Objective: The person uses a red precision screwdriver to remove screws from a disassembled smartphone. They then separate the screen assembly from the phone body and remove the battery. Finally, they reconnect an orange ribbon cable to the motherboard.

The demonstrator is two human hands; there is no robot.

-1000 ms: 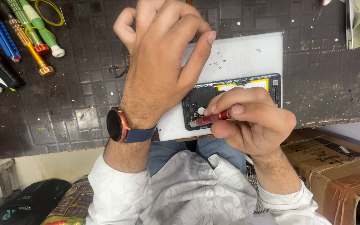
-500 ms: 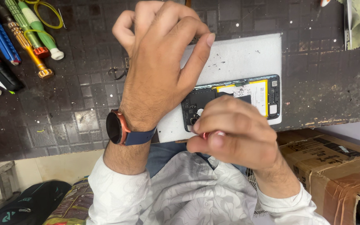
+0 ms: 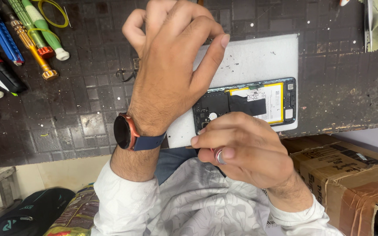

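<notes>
A: State of the hands?

B: Right hand (image 3: pixel 246 146) has its grip closed on a small red-handled tool (image 3: pixel 218 155), near edge of the phone (image 3: pixel 259 102); left hand (image 3: pixel 171 65) rests curled on the white pad (image 3: pixel 250 57), thumb pressing at the phone's left end; it grips nothing that I can see.

A: Where is the phone?

B: Back open, lying on the pad at the near edge of the counter (image 3: pixel 88 100); yellow battery (image 3: pixel 267 94) exposed.

A: Sound practice for this step?

B: Judged from the view: keep the left thumb pinning the phone so it cannot slide; hold the tool upright; apply light pressure only; stay off the battery.

A: What is hidden?

B: The tool tip lies behind the right fingers; its type cannot be told; the left hand covers the phone's left end; screwdrivers (image 3: pixel 31 39) at far left are cut off by the frame.
</notes>
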